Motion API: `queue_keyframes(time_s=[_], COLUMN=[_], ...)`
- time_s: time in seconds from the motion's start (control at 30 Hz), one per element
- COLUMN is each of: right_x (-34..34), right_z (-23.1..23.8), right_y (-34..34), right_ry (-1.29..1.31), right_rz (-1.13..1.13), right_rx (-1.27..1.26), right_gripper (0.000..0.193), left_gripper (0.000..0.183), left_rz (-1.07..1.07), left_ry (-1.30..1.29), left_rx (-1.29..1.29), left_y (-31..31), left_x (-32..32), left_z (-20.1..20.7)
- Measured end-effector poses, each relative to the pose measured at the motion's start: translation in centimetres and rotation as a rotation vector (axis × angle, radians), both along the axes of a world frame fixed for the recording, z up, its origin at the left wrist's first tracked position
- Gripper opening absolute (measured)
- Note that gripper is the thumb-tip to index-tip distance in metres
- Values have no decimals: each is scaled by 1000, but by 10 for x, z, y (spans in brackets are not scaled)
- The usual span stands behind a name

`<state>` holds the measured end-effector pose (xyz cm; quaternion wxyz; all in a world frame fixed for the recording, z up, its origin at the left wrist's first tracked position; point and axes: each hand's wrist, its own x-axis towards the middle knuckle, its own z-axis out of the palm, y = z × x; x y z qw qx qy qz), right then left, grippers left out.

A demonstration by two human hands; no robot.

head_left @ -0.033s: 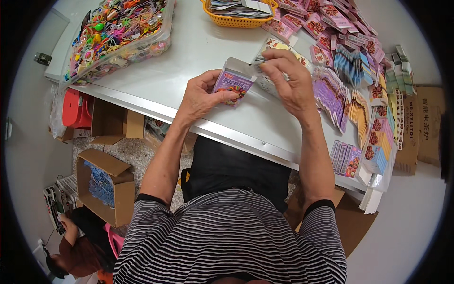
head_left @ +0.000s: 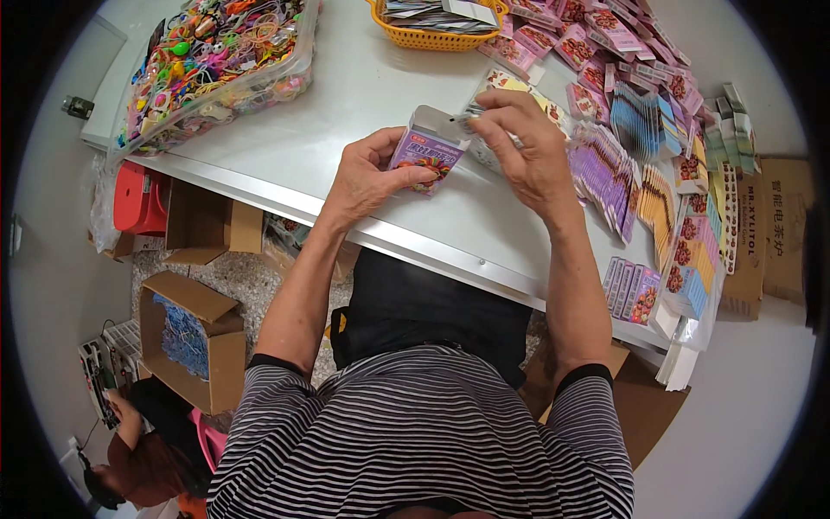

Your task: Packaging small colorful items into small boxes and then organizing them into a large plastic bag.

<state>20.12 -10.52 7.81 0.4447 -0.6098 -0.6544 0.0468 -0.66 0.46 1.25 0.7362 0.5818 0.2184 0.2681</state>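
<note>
My left hand [head_left: 367, 177] grips a small purple carton [head_left: 424, 160] by its sides, the thumb across its printed front. The carton stands tilted above the white table, its grey-white top flap raised and its upper end open. Beside that opening is my right hand [head_left: 529, 154], with thumb and fingers pinched together. A small greyish piece shows at its fingertips, too little to name. Partly hidden behind the right hand lies a flat yellow-and-white patterned pack [head_left: 519, 85].
Clear bin [head_left: 303, 65] of colourful trinkets, far left; yellow basket [head_left: 437, 37] of flat packets, far middle. Pink cartons [head_left: 596, 43] heap at far right, above fanned purple packets [head_left: 601, 177] and orange ones [head_left: 657, 208]. Purple cartons [head_left: 634, 290] stand near the table's front edge. A person [head_left: 156, 450] sits lower left.
My right hand has shifted very slightly at the fingertips, beside the carton's opening. The left hand and the carton stay in place.
</note>
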Motion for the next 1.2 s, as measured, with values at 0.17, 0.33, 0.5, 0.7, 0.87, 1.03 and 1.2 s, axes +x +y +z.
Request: queue_keyframes(time_s=[0.17,0.33,0.5,0.7,0.87,1.03,1.2], right_x=[-9,-16,-23,-73,-108,-122,-141], right_z=[-1,6,30,57,37,29,22], right_y=[10,13,40,153,259,326,346], right_ry=[-228,-178,-17,-153,-374,-825,-767], right_rz=[16,68,0,230,223,113,179], right_rx=[-25,7,42,72,219,-133,-100], right_gripper=[11,12,14,24,17,16,16], left_gripper=[53,48,47,49,48,47,52], left_rz=[-17,-1,-18,20,-29,-13,0], left_ry=[-4,-17,26,68,49,-37,21], left_rx=[-2,-10,-5,-39,-99,-57,-18], left_y=[4,3,3,4,5,5,6], left_x=[-2,-3,-3,-7,-6,-2,-6], left_z=[-2,3,3,2,11,1,-3])
